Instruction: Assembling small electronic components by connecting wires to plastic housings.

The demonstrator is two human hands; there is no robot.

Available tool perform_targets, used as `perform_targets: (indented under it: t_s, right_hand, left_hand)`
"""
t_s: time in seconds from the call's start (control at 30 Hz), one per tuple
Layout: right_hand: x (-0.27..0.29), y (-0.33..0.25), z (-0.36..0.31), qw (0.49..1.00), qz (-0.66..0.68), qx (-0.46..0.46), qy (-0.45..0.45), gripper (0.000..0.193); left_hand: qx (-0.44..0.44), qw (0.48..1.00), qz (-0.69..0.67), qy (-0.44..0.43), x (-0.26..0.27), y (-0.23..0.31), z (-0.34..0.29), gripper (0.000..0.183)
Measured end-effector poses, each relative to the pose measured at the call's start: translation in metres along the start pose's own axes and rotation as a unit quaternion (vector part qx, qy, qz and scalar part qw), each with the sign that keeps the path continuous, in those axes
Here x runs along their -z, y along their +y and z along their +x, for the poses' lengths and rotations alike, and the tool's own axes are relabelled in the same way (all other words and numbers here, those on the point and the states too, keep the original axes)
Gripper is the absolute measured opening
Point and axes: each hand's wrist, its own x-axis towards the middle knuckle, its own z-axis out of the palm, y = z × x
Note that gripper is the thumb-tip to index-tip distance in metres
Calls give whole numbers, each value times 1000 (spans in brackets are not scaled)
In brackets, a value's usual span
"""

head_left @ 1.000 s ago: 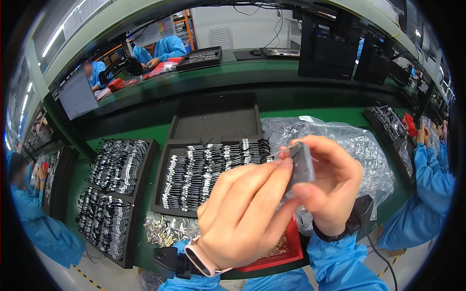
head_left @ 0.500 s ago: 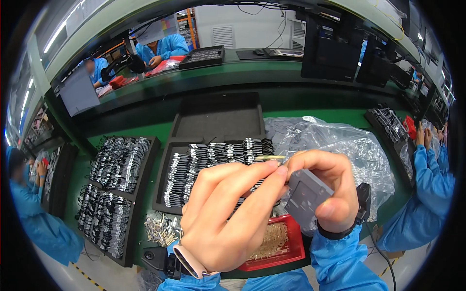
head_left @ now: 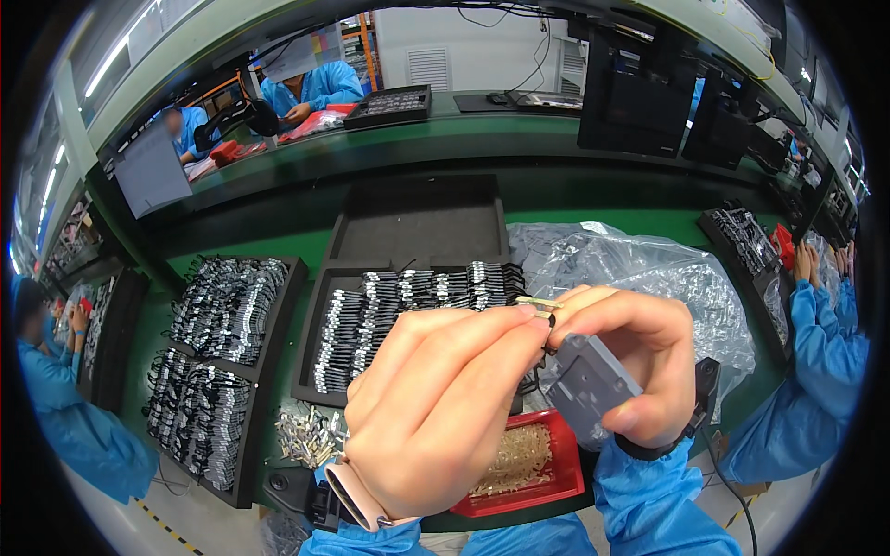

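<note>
**Up close: pin meets grey block**

Right (head_left: 640,371) closed around a grey block (head_left: 586,387), thumb under its lower edge, forefinger arched over the top. Left (head_left: 436,408) drawn together — fingertips (head_left: 528,320) pinched on a thin brass pin (head_left: 538,303) held just above the block's top corner, whether touching it cannot be told. Both raised above the green bench (head_left: 649,222). Below the wrists, a red tray (head_left: 556,482) of small brass parts; left of it, a loose heap of silvery pieces (head_left: 306,435). Beyond the knuckles, a black tray (head_left: 320,306) lined with rows of black-and-silver parts, an empty one (head_left: 417,218) behind — crinkled clear bags (head_left: 640,269) to the right. Two more filled trays (head_left: 218,361) at far left.
</note>
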Motion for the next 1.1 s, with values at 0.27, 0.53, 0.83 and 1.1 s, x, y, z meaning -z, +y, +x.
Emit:
perform_targets:
  t_s: [0.27, 0.53, 0.83, 1.1]
  right_hand:
    - [-1, -4, 2, 999, -50, 10, -11, 44]
    - [-6, -4, 2, 997, -75, 22, 20, 42]
    - [-6, -5, 5, 980, -187, 70, -14, 42]
    - [-13, -11, 5, 956, -280, 89, -12, 41]
  left_hand:
    - [-14, 1000, -10, 13, 0, 0, 0, 19]
    - [17, 999, 8, 39, 0, -2, -1, 20]
    - [32, 999, -2, 30, 1, -2, -1, 20]
    - [44, 999, -15, 22, 3, -1, -1, 18]
